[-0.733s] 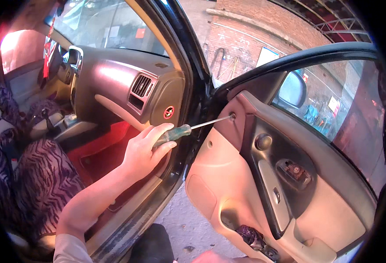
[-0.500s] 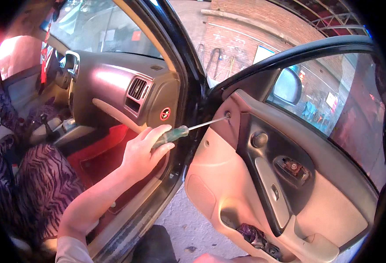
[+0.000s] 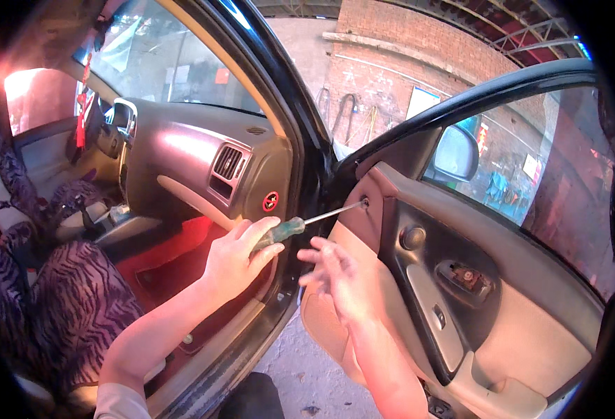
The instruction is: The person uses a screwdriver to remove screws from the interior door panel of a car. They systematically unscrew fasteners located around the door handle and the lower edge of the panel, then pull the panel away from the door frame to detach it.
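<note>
My left hand [image 3: 241, 255] is wrapped round the green handle of a screwdriver [image 3: 283, 230]. Its metal shaft points right and slightly up, the tip at a small hole [image 3: 365, 204] near the front upper corner of the car door's inner panel [image 3: 433, 209]. Whether the tip sits on a screw cannot be made out. My right hand [image 3: 342, 279] is raised in front of the beige panel, just right of and below the screwdriver. Its fingers are apart, a little blurred, and hold nothing. Further back on the panel, the inner handle recess [image 3: 467, 278] shows bare metal parts.
The open door hangs at the right, with a round knob-like speaker [image 3: 412, 238], a window switch [image 3: 439, 318] and a side mirror [image 3: 455, 155]. Left are the dashboard [image 3: 175, 140] and a zebra-patterned seat [image 3: 84, 307]. A brick wall [image 3: 405, 52] stands beyond.
My right hand has come up from the lower edge to beside the screwdriver. My left hand still holds the screwdriver at the same hole. The view has shifted slightly.
</note>
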Demonstrator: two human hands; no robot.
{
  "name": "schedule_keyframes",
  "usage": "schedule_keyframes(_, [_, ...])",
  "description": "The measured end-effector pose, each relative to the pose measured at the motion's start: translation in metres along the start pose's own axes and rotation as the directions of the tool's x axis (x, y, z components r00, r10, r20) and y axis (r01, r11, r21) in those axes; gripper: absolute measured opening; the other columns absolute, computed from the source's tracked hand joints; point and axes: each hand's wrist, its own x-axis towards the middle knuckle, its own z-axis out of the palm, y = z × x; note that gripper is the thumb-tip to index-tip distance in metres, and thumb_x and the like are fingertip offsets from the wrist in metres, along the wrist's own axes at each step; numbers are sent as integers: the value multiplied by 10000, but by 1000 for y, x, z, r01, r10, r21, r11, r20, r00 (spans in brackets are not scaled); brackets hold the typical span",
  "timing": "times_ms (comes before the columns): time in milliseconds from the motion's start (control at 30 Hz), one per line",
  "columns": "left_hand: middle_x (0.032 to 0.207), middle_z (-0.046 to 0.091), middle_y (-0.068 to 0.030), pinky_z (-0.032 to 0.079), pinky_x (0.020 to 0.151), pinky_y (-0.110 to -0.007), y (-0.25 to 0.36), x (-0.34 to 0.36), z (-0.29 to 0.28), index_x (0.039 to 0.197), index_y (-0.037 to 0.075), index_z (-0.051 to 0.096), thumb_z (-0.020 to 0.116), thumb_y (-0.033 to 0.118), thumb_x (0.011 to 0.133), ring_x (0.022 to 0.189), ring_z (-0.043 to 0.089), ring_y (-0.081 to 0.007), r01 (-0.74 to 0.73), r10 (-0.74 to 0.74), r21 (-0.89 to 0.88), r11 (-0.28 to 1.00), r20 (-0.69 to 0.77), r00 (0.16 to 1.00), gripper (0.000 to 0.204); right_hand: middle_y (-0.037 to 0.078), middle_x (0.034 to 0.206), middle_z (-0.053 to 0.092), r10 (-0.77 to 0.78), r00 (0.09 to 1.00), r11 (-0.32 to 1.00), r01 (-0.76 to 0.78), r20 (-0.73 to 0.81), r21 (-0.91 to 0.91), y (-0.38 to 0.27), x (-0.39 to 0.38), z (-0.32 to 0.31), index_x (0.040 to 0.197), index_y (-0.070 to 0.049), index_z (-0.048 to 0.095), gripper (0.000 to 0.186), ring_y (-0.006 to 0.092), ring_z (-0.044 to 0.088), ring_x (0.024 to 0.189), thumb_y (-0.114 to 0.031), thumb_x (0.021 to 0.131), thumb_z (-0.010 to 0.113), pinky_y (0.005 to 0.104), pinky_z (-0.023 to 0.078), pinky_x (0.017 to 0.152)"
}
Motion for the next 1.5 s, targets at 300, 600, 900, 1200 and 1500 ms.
schedule_keyframes(300, [831, 521, -76, 533, 560, -390, 6, 12, -18, 1286, 223, 589, 729, 269, 861, 673, 616, -261, -294, 232, 287, 912, 230, 945, 450, 128, 1054, 702, -3, 989, 908, 65, -147, 415, -7, 70, -20, 1179, -70, 557, 263, 145, 646, 733, -278, 1068, 439, 230, 433, 525])
schedule_keyframes(600, [861, 593, -60, 536, 631, -319, 12, 27, -35, 1244, 304, 652, 718, 133, 817, 749, 625, -210, -502, 377, 362, 785, 363, 852, 464, 149, 966, 712, 25, 994, 850, 35, -106, 525, -5, 80, -23, 1087, -87, 530, 196, 174, 676, 728, -223, 1079, 390, 262, 478, 532])
schedule_keyframes(900, [1098, 601, -138, 556, 746, -388, 14, 17, -35, 1412, 367, 485, 622, 104, 861, 908, 657, -308, -461, 281, 325, 826, 472, 836, 626, 183, 948, 707, -15, 998, 897, 38, -56, 441, -2, 86, -33, 1079, -70, 479, 204, 189, 688, 700, -223, 1078, 343, 249, 505, 504])
schedule_keyframes(1200, [1164, 584, -175, 546, 788, -416, 5, 6, -27, 1448, 374, 436, 588, 85, 892, 921, 650, -344, -391, 170, 300, 870, 562, 810, 644, 196, 908, 701, -72, 994, 910, 99, -83, 403, 9, 91, -32, 1079, -64, 466, 212, 204, 682, 650, -227, 1078, 330, 247, 513, 493])
schedule_keyframes(1500, [1199, 572, -188, 544, 806, -428, 1, -4, -21, 1469, 331, 416, 577, 101, 889, 927, 650, -343, -397, 184, 286, 872, 560, 808, 644, 194, 873, 701, -100, 991, 919, 128, -94, 374, 17, 93, -35, 1079, -64, 464, 207, 208, 677, 634, -226, 1077, 334, 261, 503, 508])
